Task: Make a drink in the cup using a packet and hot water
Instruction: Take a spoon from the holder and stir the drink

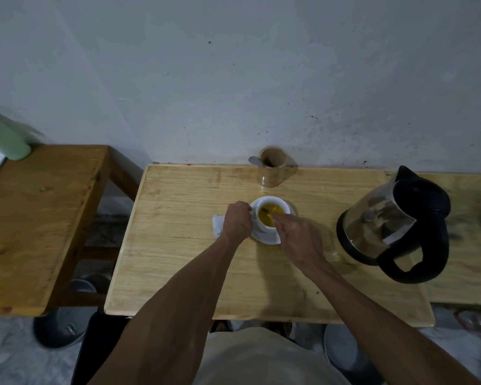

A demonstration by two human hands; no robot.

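Both bare arms reach forward toward the cup (271,215). The left hand (237,220) is curled in a loose fist, touching the cup's left side. The right hand (297,237) comes from the right, its fingers (279,218) pinched together just over the cup's top.

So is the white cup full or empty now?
Nearly full. Yellow-orange liquid fills the white cup almost to its rim, and it stands upright on its saucer.
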